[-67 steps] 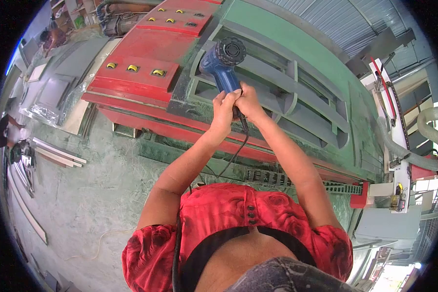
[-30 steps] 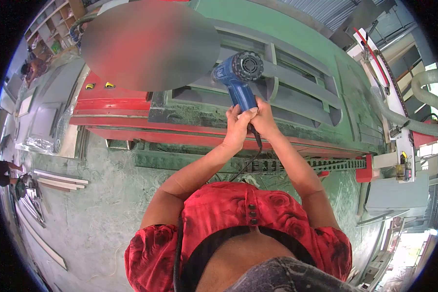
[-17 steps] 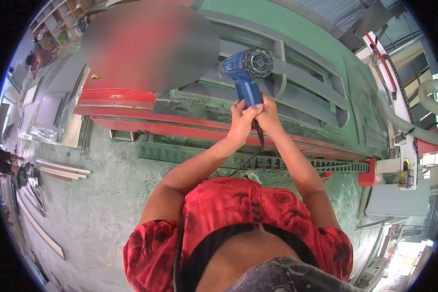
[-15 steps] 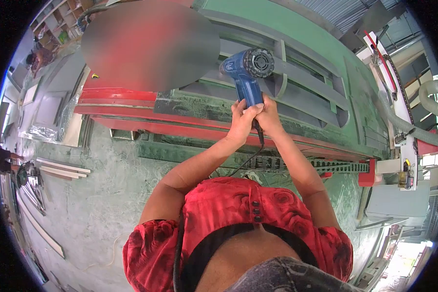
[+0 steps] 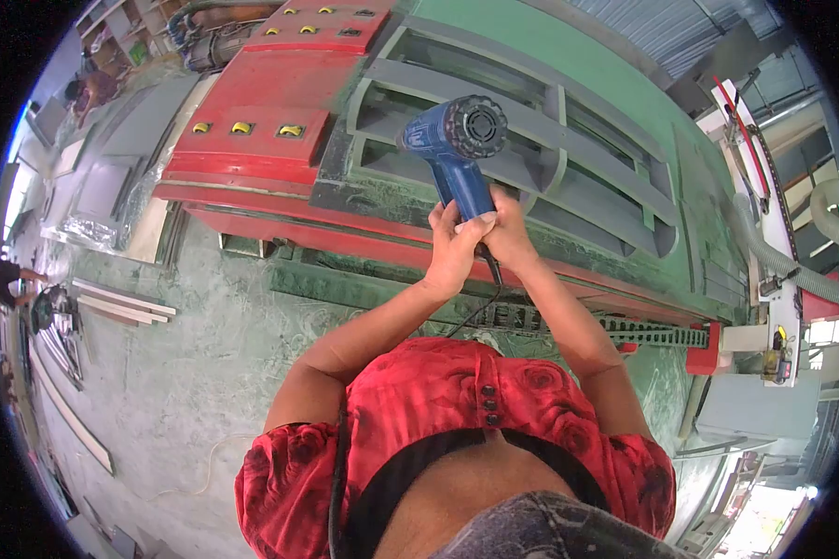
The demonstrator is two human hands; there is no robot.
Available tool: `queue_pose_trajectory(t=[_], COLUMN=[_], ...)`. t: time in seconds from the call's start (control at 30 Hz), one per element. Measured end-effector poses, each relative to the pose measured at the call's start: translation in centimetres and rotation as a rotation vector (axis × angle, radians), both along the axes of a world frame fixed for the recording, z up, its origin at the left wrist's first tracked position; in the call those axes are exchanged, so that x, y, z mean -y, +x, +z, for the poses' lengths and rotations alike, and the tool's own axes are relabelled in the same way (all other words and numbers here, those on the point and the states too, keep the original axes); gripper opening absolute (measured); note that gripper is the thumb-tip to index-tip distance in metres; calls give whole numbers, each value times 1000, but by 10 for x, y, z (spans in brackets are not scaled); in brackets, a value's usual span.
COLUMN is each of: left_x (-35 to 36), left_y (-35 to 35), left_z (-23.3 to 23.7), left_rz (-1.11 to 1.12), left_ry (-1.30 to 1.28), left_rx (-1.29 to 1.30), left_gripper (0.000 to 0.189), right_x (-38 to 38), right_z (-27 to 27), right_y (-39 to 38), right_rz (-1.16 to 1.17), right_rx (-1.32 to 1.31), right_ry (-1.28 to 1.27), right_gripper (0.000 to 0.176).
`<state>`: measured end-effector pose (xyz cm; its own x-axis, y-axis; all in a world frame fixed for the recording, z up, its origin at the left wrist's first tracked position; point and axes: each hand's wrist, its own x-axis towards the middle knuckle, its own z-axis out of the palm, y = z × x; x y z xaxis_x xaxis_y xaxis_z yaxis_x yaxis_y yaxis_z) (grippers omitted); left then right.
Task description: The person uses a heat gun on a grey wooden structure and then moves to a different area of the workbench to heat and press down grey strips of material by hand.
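Both hands are up on the tool here. The left hand [image 5: 455,253] and the right hand [image 5: 510,233] are pressed together, fingers wrapped tight round the handle of a blue plastic heat gun [image 5: 447,140], so this is a full two-handed grip holding the tool. The gun's body rises just above the grip, its round black vented rear end turned toward the camera and its barrel pointing away.

Straight beyond the grip, under the gun, lies a grey slatted panel with long cut-out openings [image 5: 578,140], flat on the green table [image 5: 550,56]. A thin black power cord [image 5: 480,298] drops from the bottom of the grip, down between the forearms.

Off to the left of the grip, well apart, sits a red metal machine housing [image 5: 252,93] with a row of small yellow buttons [image 5: 240,128].
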<state>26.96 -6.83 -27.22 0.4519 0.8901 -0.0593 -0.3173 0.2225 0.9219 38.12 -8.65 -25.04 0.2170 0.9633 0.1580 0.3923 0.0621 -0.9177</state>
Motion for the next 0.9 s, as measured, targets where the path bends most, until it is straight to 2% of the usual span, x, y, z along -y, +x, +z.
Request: queue_pose_trajectory(t=[0.17, 0.33, 0.4, 0.5, 0.9], left_x=[-5, -8, -12, -20, -26], left_y=[-19, -33, -36, -38, -43], left_z=[-26, -36, -45, -60, -61], left_rz=[14, 18, 80, 79, 9], left_ry=[-28, -112, -110, -123, -183], left_rx=[18, 91, -6, 22, 90], left_gripper=[51, 51, 52, 52, 49], right_x=[-6, -16, -21, -28, -31], right_z=[7, -7, -15, -27, -30], right_y=[-24, -39, -42, -46, -50], right_rz=[99, 156, 177, 155, 116], right_rx=[140, 70, 47, 93, 132], right_ry=[-44, -37, -38, -13, 8], right_gripper=[38, 36, 35, 34, 29])
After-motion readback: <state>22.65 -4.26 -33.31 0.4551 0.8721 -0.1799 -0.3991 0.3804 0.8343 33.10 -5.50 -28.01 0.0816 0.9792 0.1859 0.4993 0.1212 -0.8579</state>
